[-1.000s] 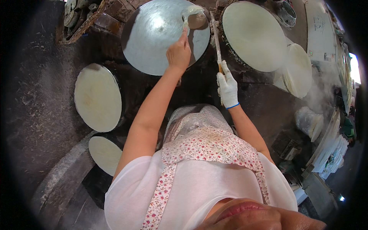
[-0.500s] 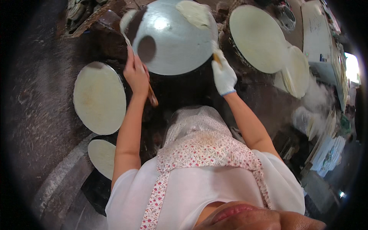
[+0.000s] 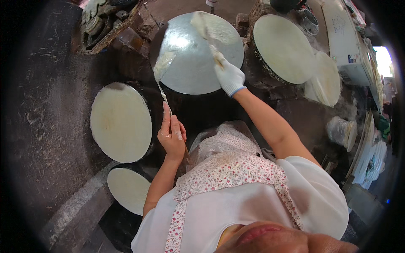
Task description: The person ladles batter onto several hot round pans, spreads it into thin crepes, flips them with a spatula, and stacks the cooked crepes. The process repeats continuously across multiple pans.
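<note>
L hand (image 3: 172,137) closed rnd ladle (image 3: 164,65), handle (image 3: 163,93) pt. hidden, gloved R hand (image 3: 229,77) closed rnd blurry stick (image 3: 206,34)

A round, silvery metal plate (image 3: 194,76) carries a pale, wet patch (image 3: 223,31) at its upper right, and the rest of its surface gleams bare. To its right, a dark round base (image 3: 263,63) bears a wide pale disc (image 3: 282,48) that covers nearly all of it. At the left, another pale disc (image 3: 120,122) fills a dark-rimmed round base (image 3: 142,92). The dark floor (image 3: 46,97) is strewn with whitish specks and smears.
</note>
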The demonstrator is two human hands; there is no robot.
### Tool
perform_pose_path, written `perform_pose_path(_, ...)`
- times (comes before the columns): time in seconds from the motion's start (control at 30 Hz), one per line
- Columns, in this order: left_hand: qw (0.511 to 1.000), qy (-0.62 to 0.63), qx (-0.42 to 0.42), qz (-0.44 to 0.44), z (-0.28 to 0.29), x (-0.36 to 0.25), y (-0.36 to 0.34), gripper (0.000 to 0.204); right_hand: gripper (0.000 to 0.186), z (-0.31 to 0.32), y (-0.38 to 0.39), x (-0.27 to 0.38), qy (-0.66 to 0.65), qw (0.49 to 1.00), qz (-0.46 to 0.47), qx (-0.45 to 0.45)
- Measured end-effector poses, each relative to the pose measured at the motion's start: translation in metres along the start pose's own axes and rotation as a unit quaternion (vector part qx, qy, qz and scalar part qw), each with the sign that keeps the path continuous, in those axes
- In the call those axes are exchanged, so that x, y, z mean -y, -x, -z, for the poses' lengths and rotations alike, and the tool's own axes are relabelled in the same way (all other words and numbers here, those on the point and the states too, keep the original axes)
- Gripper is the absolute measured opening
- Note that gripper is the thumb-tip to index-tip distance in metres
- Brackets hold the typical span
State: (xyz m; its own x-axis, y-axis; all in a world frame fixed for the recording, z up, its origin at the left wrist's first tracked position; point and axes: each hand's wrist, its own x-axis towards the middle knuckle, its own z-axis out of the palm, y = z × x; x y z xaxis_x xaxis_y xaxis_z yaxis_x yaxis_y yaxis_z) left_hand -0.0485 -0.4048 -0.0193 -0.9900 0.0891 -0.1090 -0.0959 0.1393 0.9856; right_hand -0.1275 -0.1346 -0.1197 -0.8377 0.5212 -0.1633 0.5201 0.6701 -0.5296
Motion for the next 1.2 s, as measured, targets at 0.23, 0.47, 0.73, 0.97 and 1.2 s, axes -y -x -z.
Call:
perform_pose_path(0.23,1.000,-0.008,-0.001,-0.012,0.024,0.005,0.022,0.049,0.047,0.026,0.003,-0.013,-0.053,0.992,0.079,-0.085)
perform_pose_path(0.47,1.000,-0.002,-0.018,-0.017,0.032,0.009,0.030,0.049,0.042,0.019,-0.009,-0.003,0.055,0.991,0.115,-0.032)
perform_pose_path(0.73,0.999,0.002,-0.028,-0.024,0.016,0.007,0.035,0.049,0.048,0.013,-0.020,0.019,0.060,0.988,0.139,0.032)
perform_pose_path(0.97,0.999,-0.006,-0.047,-0.020,-0.008,-0.001,0.039,0.048,0.042,0.022,-0.037,0.005,0.092,0.987,0.120,0.050)
perform_pose_path(1.2,0.995,-0.001,-0.102,-0.006,-0.039,-0.010,0.067,0.049,0.042,0.061,-0.061,-0.026,0.025,0.982,0.184,0.043)
